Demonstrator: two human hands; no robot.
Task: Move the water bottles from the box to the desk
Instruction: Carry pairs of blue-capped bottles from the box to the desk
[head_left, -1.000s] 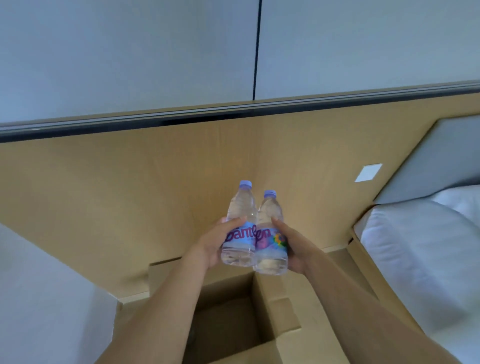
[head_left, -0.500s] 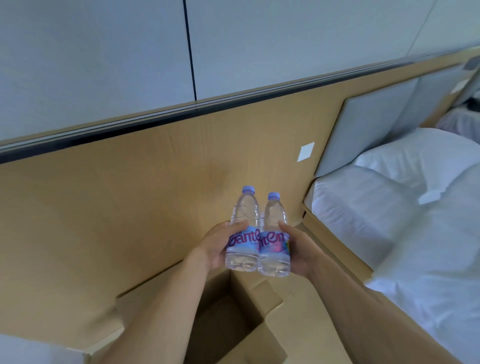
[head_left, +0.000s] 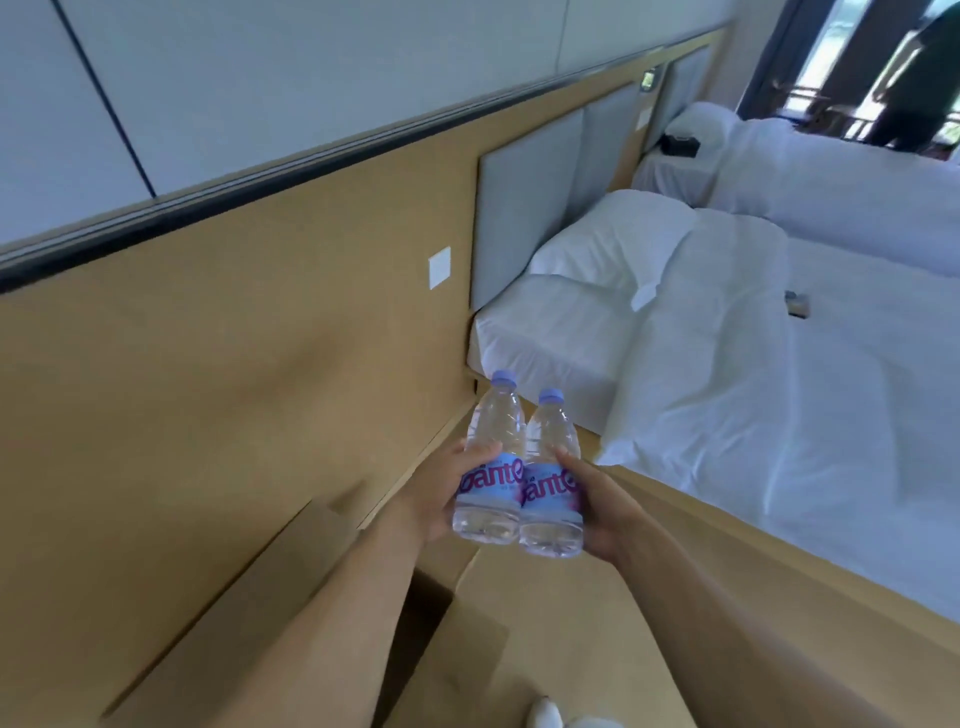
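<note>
Your left hand (head_left: 434, 493) grips the left bottle (head_left: 491, 467) and your right hand (head_left: 602, 512) grips the right bottle (head_left: 551, 480), bottles touching, above the box (head_left: 467, 639).

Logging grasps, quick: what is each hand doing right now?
Left hand: grips the left water bottle.
Right hand: grips the right water bottle.

Beyond the hands, tan wood wall panelling (head_left: 218, 332) under pale grey upper panels (head_left: 291, 67); to their right, two white-sheeted beds (head_left: 779, 395) against grey padded headboards (head_left: 524, 208), daylit window (head_left: 852, 47) far right.
</note>
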